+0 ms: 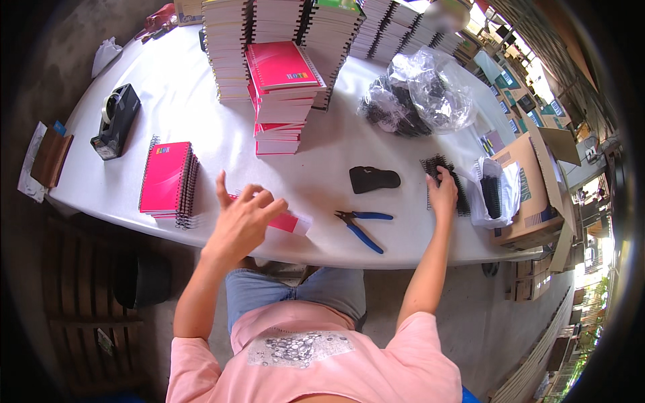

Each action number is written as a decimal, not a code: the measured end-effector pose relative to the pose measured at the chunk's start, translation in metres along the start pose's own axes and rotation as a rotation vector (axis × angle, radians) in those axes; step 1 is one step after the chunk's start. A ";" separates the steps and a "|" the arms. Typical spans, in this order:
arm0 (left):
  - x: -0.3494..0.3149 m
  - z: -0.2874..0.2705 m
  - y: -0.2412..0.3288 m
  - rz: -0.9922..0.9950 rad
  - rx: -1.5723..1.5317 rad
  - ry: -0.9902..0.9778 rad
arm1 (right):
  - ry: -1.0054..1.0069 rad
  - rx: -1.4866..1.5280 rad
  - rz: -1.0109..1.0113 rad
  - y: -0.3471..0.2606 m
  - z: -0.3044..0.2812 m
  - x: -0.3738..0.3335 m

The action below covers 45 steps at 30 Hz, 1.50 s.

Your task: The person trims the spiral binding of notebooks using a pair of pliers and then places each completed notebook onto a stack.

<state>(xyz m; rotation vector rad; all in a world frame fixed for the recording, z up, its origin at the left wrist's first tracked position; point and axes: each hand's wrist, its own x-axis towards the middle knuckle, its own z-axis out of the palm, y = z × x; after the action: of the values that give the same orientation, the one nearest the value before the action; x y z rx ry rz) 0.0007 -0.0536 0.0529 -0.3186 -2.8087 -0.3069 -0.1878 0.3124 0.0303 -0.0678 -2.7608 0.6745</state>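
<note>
My left hand (245, 221), fingers apart and index finger raised, hovers over a loose pink-covered notebook (285, 221) near the table's front edge. It partly hides that notebook and appears to hold nothing. On the right, my right hand (443, 193) has its fingers curled onto black spiral binding coils (462, 196) lying in a small pile. How many coils it grips does not show. Between the hands lie blue-handled cutting pliers (365, 230) and a flat black piece (374, 179). Left of my left hand sits a stack of pink spiral-bound notebooks (165, 176).
A pile of pink notebooks (282, 67) stands before tall stacks of bound books (225, 50). A black tape dispenser (117, 124) is at left. At right are a plastic bag of coils (430, 94), a white bag (478, 211) and a cardboard box (537, 218).
</note>
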 end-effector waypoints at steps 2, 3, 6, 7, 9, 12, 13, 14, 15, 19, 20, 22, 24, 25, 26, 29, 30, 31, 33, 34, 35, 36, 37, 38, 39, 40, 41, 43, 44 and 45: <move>0.002 0.017 0.003 -0.004 -0.048 0.061 | 0.149 -0.336 0.010 0.027 0.017 0.008; -0.002 0.017 0.007 -0.038 -0.053 0.113 | 0.142 -0.411 -0.002 0.028 0.028 0.009; -0.007 0.036 0.019 -0.108 0.029 0.271 | -0.015 -0.506 -0.030 0.033 0.027 0.030; -0.006 0.040 0.025 -0.185 0.046 0.348 | -0.019 -0.506 -0.042 0.028 0.024 0.034; -0.005 0.048 0.030 -0.280 0.063 0.422 | -0.111 -0.525 -0.030 0.020 0.018 0.041; 0.000 0.059 0.031 -0.337 0.049 0.507 | -0.159 -0.335 -0.099 0.037 0.017 0.054; 0.003 0.061 0.032 -0.335 0.019 0.575 | -0.170 -0.338 -0.116 0.038 0.016 0.053; 0.006 0.062 0.034 -0.331 -0.012 0.645 | -0.017 -0.268 -0.176 0.041 0.010 0.050; 0.009 0.063 0.036 -0.329 0.009 0.673 | 0.131 -0.190 -0.238 0.036 0.002 0.045; 0.004 0.061 0.039 -0.371 -0.027 0.632 | -0.031 0.116 -0.343 -0.060 -0.024 -0.015; 0.005 0.063 0.038 -0.382 -0.028 0.634 | -0.150 0.267 -0.368 -0.079 -0.024 -0.035; 0.005 0.071 0.035 -0.360 0.044 0.683 | -0.431 0.539 -0.484 -0.107 -0.013 -0.074; 0.001 0.069 0.031 -0.352 0.053 0.693 | -0.584 0.510 -0.524 -0.141 -0.008 -0.109; 0.002 0.069 0.033 -0.321 0.043 0.704 | -0.584 0.504 -0.523 -0.143 -0.003 -0.115; 0.003 0.069 0.034 -0.323 0.039 0.704 | -0.554 0.564 -0.535 -0.143 0.005 -0.118; 0.005 0.068 0.035 -0.331 0.022 0.723 | -0.495 0.653 -0.567 -0.149 0.016 -0.123; 0.005 0.068 0.034 -0.330 0.025 0.718 | -0.468 0.678 -0.591 -0.151 0.018 -0.124; 0.004 0.067 0.033 -0.329 0.028 0.713 | -0.469 0.679 -0.594 -0.151 0.021 -0.124; 0.003 0.066 0.031 -0.310 0.028 0.719 | -0.451 0.640 -0.644 -0.152 0.025 -0.123; 0.004 0.065 0.031 -0.289 0.025 0.724 | -0.450 0.639 -0.651 -0.152 0.024 -0.123; 0.005 0.065 0.031 -0.291 0.027 0.730 | -0.443 0.676 -0.616 -0.152 0.024 -0.123; 0.005 0.067 0.032 -0.291 0.011 0.737 | -0.440 0.715 -0.577 -0.152 0.025 -0.124; 0.005 0.068 0.033 -0.290 -0.006 0.744 | -0.445 0.717 -0.579 -0.153 0.024 -0.124; 0.005 0.068 0.033 -0.295 -0.003 0.743 | -0.497 0.733 -0.566 -0.154 0.023 -0.124; 0.006 0.067 0.034 -0.303 0.000 0.734 | -0.545 0.749 -0.547 -0.153 0.023 -0.124; 0.006 0.067 0.035 -0.311 0.003 0.725 | -0.546 0.751 -0.543 -0.150 0.024 -0.123; 0.006 0.066 0.034 -0.309 0.002 0.721 | -0.605 0.784 -0.539 -0.147 0.026 -0.121; 0.006 0.065 0.033 -0.309 -0.014 0.696 | -0.668 0.814 -0.538 -0.144 0.026 -0.119; 0.006 0.065 0.033 -0.311 -0.014 0.695 | -0.728 0.844 -0.529 -0.144 0.025 -0.118; 0.005 0.066 0.032 -0.310 -0.006 0.696 | -0.787 0.872 -0.519 -0.143 0.025 -0.117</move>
<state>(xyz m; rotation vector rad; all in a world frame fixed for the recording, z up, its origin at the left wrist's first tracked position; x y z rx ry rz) -0.0135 -0.0061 -0.0011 0.1990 -2.1545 -0.4005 -0.0799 0.1605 0.0426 1.2698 -2.5893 1.9431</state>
